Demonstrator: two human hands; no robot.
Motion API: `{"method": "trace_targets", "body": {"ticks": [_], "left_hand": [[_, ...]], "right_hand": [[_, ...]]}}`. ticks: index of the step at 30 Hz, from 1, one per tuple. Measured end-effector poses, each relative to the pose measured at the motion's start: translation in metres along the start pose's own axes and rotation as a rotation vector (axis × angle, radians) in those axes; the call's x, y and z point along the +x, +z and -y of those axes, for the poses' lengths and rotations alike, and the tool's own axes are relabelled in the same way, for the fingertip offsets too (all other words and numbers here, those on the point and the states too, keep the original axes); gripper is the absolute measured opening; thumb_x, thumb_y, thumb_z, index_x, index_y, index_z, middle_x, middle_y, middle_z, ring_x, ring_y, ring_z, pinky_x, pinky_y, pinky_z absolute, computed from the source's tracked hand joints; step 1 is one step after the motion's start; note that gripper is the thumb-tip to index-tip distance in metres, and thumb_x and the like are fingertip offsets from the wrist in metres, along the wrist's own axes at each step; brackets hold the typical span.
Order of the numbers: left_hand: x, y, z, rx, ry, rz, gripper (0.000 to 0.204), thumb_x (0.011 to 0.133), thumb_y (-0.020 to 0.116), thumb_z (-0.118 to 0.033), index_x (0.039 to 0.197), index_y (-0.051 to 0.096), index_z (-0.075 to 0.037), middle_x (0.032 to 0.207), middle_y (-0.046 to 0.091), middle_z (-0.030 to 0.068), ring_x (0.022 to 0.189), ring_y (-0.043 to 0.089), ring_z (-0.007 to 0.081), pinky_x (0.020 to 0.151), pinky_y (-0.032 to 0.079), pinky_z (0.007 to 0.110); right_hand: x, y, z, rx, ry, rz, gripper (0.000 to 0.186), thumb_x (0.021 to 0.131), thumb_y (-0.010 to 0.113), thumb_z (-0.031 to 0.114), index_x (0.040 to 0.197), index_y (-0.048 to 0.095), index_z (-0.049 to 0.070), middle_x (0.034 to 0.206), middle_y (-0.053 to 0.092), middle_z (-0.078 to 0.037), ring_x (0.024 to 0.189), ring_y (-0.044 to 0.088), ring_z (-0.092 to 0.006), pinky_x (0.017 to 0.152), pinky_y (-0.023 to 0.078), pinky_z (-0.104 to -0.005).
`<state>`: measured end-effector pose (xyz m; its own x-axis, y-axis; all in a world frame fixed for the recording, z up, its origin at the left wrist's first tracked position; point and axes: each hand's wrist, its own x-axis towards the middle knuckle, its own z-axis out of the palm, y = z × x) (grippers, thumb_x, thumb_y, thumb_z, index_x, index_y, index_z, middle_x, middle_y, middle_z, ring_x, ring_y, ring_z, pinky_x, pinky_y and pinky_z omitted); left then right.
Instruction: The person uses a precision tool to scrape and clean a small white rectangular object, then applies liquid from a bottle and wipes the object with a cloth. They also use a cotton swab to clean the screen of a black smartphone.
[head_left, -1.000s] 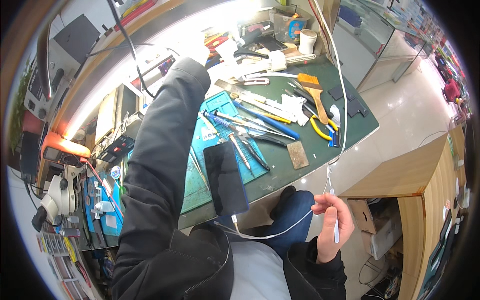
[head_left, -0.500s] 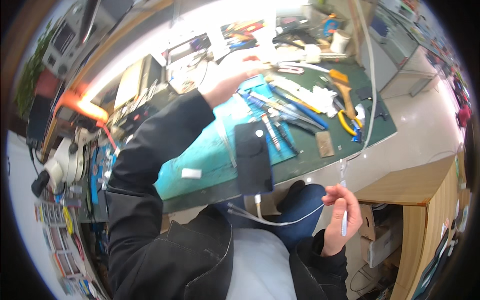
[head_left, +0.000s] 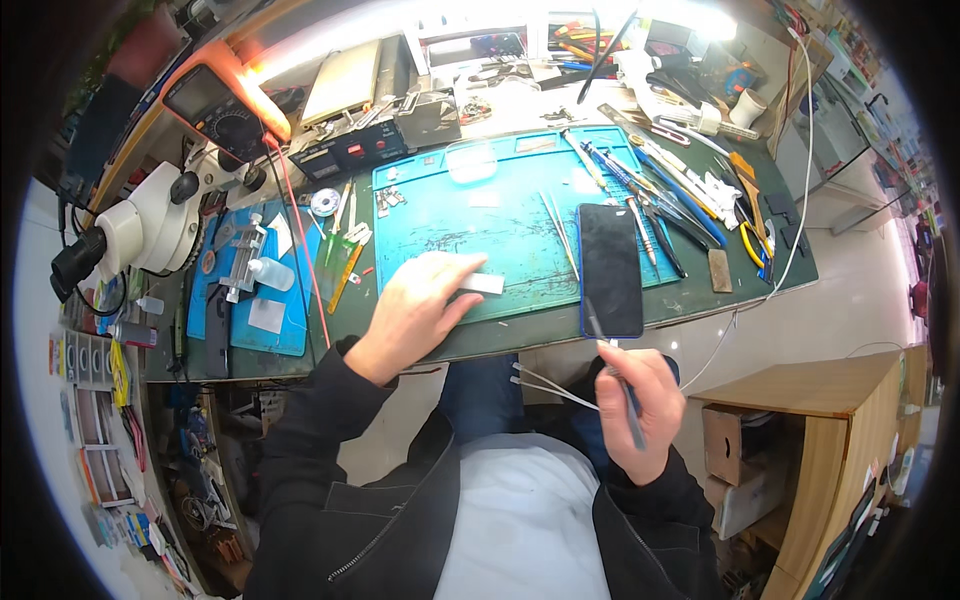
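Note:
My left hand [head_left: 415, 310] is low over the turquoise mat [head_left: 440, 240], thumb and fingertips apart around the left end of a small white block [head_left: 483, 284]. Whether they touch it is hard to tell. In my right hand [head_left: 643, 410] a slim grey tool [head_left: 628, 400] is held like a pen, its tip over the lower end of a black smartphone [head_left: 610, 262]. The phone lies face up at the mat's front edge, with a white plug at its bottom end partly hidden by my fingers. Thin white cable ends [head_left: 550, 385] hang below the bench edge.
Tweezers [head_left: 556, 232] lie left of the phone, and several pens and screwdrivers [head_left: 650, 190] right of it. Yellow-handled pliers [head_left: 755, 245] are farther right. A microscope [head_left: 150, 220], a multimeter [head_left: 225, 110] and a small blue mat [head_left: 260, 290] occupy the left side.
My left hand has come down from the back of the bench to the white block. My right hand has moved left and up with the tool toward the phone. The whole view has shifted.

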<state>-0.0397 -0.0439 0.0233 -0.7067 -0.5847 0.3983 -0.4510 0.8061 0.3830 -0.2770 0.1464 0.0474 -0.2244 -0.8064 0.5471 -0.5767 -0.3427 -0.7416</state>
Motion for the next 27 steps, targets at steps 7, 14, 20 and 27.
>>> {"method": "trace_targets", "body": {"ticks": [7, 14, 20, 27], "left_hand": [[0.005, -0.002, 0.028, -0.025, 0.268, 0.033, 0.035, 0.091, 0.076, -0.005, 0.125, 0.071, -0.004, 0.117, 0.072, 0.0113, 0.112, 0.067, 0.0324, 0.097, 0.054, 0.042], [-0.022, -0.006, -0.001, -0.104, -0.203, -0.109, 0.044, 0.089, 0.084, -0.016, 0.128, 0.066, -0.002, 0.127, 0.069, 0.0155, 0.121, 0.064, 0.038, 0.105, 0.051, 0.047], [-0.02, 0.029, -0.026, 0.076, -0.328, -0.222, 0.067, 0.082, 0.09, -0.033, 0.135, 0.062, -0.003, 0.132, 0.065, 0.0129, 0.12, 0.059, 0.0337, 0.101, 0.044, 0.045], [-0.022, 0.028, -0.024, 0.036, -0.343, -0.204, 0.069, 0.083, 0.09, -0.028, 0.142, 0.062, -0.006, 0.134, 0.064, 0.0129, 0.12, 0.059, 0.0331, 0.102, 0.044, 0.044]], "right_hand": [[-0.002, 0.028, 0.0, -0.001, 0.061, 0.092, 0.035, 0.094, 0.075, -0.004, 0.129, 0.071, -0.004, 0.1, 0.075, -0.015, 0.083, 0.074, -0.0213, 0.073, 0.059, -0.0293], [0.012, 0.055, -0.008, 0.045, 0.074, 0.184, 0.033, 0.098, 0.073, -0.002, 0.131, 0.069, -0.006, 0.109, 0.077, -0.017, 0.092, 0.076, -0.0221, 0.083, 0.059, -0.0317], [0.027, 0.071, -0.018, -0.007, 0.009, 0.233, 0.041, 0.09, 0.079, 0.0, 0.13, 0.071, -0.003, 0.106, 0.077, -0.017, 0.092, 0.076, -0.0312, 0.082, 0.06, -0.0376], [0.03, 0.075, -0.022, -0.02, 0.042, 0.253, 0.038, 0.091, 0.079, 0.001, 0.127, 0.072, -0.004, 0.108, 0.078, -0.018, 0.093, 0.076, -0.0317, 0.082, 0.061, -0.0376]]}}
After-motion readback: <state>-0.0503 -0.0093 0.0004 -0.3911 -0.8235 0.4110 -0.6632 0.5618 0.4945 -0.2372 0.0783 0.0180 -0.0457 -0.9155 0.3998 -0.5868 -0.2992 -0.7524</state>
